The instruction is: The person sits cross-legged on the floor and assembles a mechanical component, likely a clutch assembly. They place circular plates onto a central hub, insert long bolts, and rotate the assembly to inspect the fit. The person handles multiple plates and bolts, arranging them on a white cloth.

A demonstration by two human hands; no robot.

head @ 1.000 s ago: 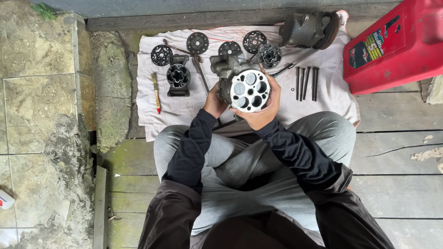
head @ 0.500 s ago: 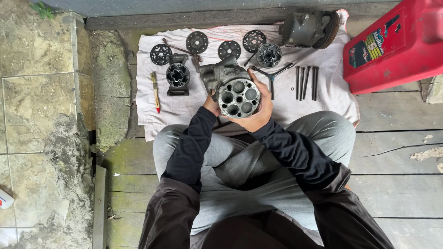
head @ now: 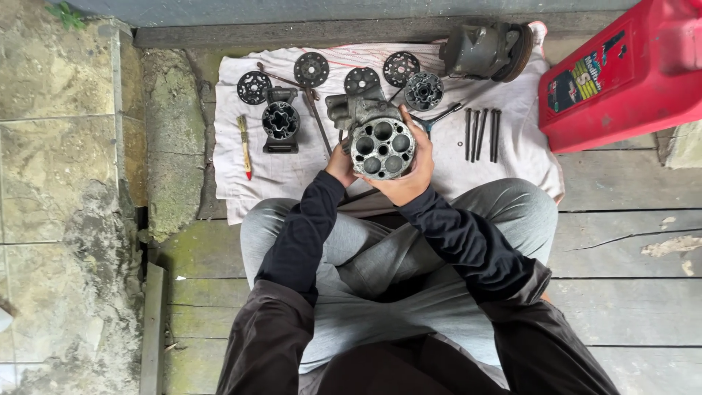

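Both hands, left hand point(head: 341, 164) and right hand point(head: 411, 172), are grasping a grey cylinder block point(head: 382, 146) with fingers clenched around it, above the white cloth point(head: 292, 172) near its front edge.

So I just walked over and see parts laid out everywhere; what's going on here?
A person sits cross-legged on wooden boards and holds a round metal cylinder block, its face full of bores, in both hands: the left hand at its side, the right hand cupped around it. In front, a white cloth carries perforated discs, a second housing, a small brush, long bolts and a pulley unit. A red canister stands alongside.
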